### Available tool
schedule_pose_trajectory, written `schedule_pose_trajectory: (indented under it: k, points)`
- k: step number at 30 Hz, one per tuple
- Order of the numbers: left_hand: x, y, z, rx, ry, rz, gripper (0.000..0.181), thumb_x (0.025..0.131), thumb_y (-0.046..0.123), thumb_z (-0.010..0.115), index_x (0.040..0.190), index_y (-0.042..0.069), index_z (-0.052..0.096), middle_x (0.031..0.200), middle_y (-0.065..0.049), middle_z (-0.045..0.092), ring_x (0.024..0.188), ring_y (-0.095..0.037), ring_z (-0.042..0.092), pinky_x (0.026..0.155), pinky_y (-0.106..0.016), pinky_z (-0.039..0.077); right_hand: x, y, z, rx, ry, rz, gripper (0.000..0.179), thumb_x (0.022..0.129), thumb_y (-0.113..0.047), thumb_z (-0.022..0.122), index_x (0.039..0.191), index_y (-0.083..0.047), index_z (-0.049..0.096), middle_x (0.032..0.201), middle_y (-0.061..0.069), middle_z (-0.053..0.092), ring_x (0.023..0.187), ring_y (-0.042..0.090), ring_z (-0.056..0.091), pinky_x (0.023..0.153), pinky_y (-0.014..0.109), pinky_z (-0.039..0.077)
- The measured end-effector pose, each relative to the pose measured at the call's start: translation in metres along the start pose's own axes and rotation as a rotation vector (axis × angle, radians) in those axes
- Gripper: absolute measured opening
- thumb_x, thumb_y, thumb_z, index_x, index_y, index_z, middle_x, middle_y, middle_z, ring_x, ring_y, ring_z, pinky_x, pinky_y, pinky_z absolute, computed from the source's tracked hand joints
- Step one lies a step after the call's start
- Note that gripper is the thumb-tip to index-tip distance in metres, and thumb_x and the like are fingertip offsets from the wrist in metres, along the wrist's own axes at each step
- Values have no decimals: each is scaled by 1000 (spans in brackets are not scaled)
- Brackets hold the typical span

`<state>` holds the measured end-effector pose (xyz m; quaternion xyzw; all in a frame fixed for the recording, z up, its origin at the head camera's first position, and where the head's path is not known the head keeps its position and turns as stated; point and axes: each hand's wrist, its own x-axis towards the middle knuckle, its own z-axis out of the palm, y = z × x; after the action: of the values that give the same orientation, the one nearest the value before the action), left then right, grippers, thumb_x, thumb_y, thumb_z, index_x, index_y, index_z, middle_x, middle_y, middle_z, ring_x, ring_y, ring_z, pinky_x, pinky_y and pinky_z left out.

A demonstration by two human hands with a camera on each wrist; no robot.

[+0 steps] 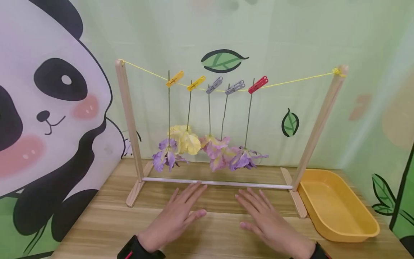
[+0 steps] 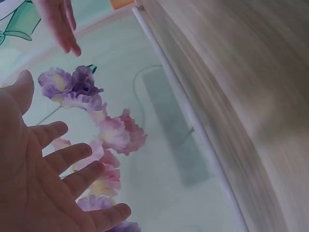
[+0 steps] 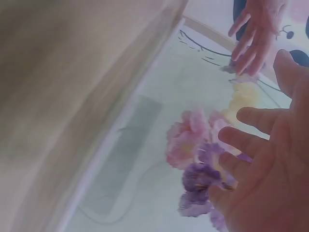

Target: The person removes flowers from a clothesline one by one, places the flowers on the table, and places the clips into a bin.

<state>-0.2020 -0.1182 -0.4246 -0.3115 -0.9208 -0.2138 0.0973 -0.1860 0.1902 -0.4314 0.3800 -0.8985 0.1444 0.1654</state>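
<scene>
Flowers [image 1: 187, 140] hang near the back edge of the tabletop [image 1: 221, 237]

Left hand [image 1: 174, 217] and right hand [image 1: 266, 219], fingers spread wide, leave a gap between. A yellow tray [image 1: 339, 205] stands by the right edge; a panda-print backdrop [image 1: 71, 126] borders the left.

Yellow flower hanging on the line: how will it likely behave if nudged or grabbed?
The yellow flower has thin, ruffled petals, so the head is probably floppy and easily creased. Its slim stem hangs nearly straight, suggesting something light and fairly stiff. With one clip holding it to a sagging string, it would likely swing when nudged.
</scene>
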Motion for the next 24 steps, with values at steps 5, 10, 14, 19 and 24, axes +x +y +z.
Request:
schedule_pose_trajectory:
  k: [5, 10, 14, 19, 24]
  points:
    - [4, -2, -7, -17, 18, -4, 63, 100, 53, 39, 153, 34, 12, 161, 2, 14, 144, -18, 14, 112, -60, 15, 10, -2, -12, 46, 0, 1, 67, 98, -36, 54, 153, -15, 22, 158, 6, 23, 144, 29, 14, 114, 53, 10]
    - [7, -3, -16, -35, 28, 0, 63, 100, 54, 37, 153, 34, 11, 160, 3, 13, 144, -20, 16, 111, -62, 17, 17, -1, -17, 92, -32, 26, 68, 97, -34, 55, 153, -17, 20, 159, 7, 22, 144, 32, 15, 114, 55, 9]
    - [11, -3, -22, -61, 52, 13, 62, 100, 53, 38, 153, 35, 9, 160, 1, 15, 144, -20, 15, 111, -63, 15, 24, 1, -22, 93, -39, 27, 69, 98, -34, 55, 153, -17, 19, 159, 8, 21, 144, 32, 13, 115, 54, 7]
    - [17, -2, -31, -74, 83, 29, 62, 101, 49, 39, 153, 33, 11, 160, -3, 16, 144, -21, 15, 112, -62, 10, 34, 2, -30, 49, -12, -2, 68, 98, -38, 53, 153, -14, 20, 158, 10, 22, 145, 31, 12, 114, 57, 10]
    - [22, 2, -39, -67, 106, 34, 62, 102, 45, 42, 154, 29, 13, 161, 0, 13, 144, -23, 16, 112, -61, 9, 42, 1, -40, 32, 23, -34, 69, 98, -36, 53, 153, -10, 20, 158, 12, 22, 144, 35, 14, 114, 56, 9]
